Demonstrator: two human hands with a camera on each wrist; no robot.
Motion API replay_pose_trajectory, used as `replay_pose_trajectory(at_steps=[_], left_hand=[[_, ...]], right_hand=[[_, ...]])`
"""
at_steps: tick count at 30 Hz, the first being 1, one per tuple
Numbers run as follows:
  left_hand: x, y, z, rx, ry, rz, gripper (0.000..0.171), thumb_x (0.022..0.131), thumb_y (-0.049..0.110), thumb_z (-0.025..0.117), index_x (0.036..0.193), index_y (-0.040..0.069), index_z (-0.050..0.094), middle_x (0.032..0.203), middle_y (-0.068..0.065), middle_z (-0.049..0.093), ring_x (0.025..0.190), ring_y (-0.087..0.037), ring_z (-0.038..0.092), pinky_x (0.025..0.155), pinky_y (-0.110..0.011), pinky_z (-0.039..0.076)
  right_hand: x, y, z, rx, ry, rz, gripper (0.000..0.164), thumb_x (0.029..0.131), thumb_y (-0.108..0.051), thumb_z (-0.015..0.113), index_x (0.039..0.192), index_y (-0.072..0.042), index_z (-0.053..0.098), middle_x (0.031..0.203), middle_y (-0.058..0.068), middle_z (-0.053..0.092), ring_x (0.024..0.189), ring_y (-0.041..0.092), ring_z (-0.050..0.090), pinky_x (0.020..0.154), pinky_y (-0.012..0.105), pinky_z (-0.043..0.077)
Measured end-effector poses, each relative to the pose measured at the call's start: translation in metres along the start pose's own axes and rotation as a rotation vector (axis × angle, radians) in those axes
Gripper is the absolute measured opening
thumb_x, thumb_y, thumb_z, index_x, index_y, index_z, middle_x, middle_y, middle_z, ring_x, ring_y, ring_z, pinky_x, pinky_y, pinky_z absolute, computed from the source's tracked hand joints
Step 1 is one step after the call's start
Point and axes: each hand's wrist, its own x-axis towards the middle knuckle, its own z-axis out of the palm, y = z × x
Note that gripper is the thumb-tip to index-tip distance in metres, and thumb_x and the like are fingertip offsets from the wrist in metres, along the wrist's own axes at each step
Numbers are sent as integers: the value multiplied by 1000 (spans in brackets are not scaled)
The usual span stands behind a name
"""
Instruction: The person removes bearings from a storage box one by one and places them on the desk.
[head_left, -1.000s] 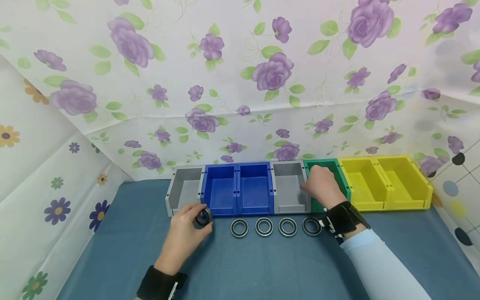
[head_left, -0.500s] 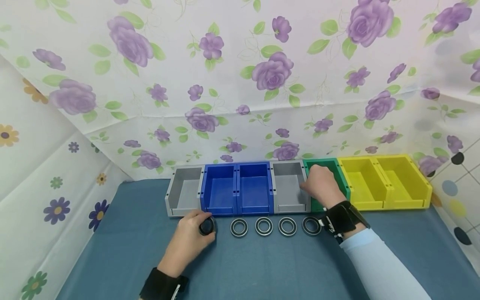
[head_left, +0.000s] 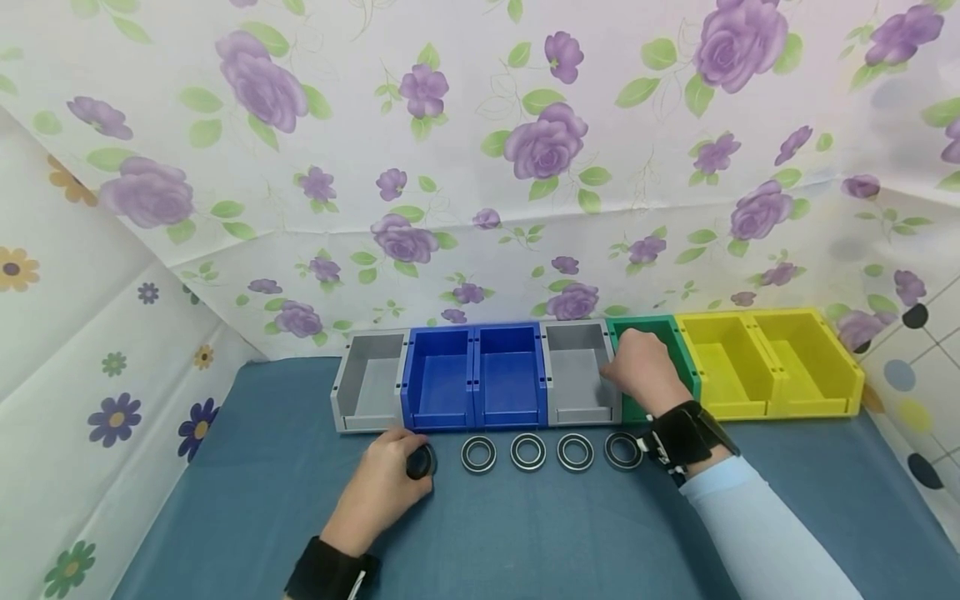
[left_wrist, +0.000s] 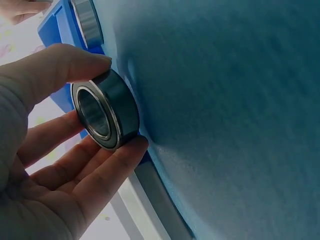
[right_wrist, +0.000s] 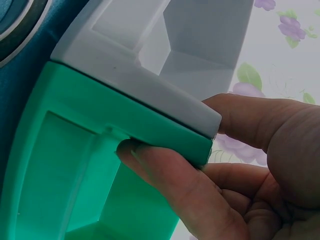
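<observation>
My left hand [head_left: 378, 483] pinches a ball bearing [left_wrist: 127, 107] between thumb and fingertips. In the left wrist view the bearing is tilted, its outer edge close to the blue cloth. It stands at the left end of a row of bearings, in front of the bins. My right hand [head_left: 643, 371] grips the adjoining side walls of the right grey bin [head_left: 585, 415] and the green bin [right_wrist: 60, 165]. In the right wrist view one digit reaches inside the green bin and another lies on the grey side.
Several bearings lie flat in a row, including one bearing [head_left: 466, 455] in front of the blue bins [head_left: 510, 423]. Another grey bin [head_left: 367, 423] ends the bin row at left, yellow bins [head_left: 813, 408] at right. A flowered curtain [head_left: 480, 167] hangs behind.
My left hand has moved slightly right and toward me with the bearing, bringing it level with the row. The right hand has stayed still.
</observation>
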Motion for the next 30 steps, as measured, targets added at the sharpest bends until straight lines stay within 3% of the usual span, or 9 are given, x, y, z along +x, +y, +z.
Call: replay_pose_trajectory(at_steps=[20, 30], left_hand=[[3, 3, 3, 43, 2, 20, 46, 68, 20, 76, 111, 7, 64, 104, -4, 57, 94, -14, 53, 79, -32, 47], [2, 4, 4, 63, -12, -4, 48, 70, 21, 76, 115, 8, 63, 109, -6, 57, 100, -17, 53, 82, -34, 46]], right_hand=[[-2, -1, 2, 19, 0, 3, 21, 81, -22, 67, 77, -2, 60, 63, 9, 53, 56, 22, 52, 47, 29, 42], [-2, -2, 4, 16, 0, 6, 22, 80, -22, 67, 76, -2, 60, 63, 9, 54, 55, 22, 52, 47, 29, 43]])
